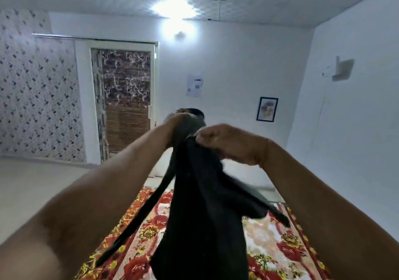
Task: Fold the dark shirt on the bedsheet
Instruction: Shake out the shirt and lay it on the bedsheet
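both hands [224,143] gripping dark shirt [200,215] (raised) — above bedsheet [276,247]

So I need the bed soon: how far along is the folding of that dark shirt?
Barely started. Done: the dark shirt is picked up. In hand: the left hand and right hand both grip its top edge, holding it bunched and hanging above the floral bedsheet. Left: spreading it flat and making every fold; none shows yet.
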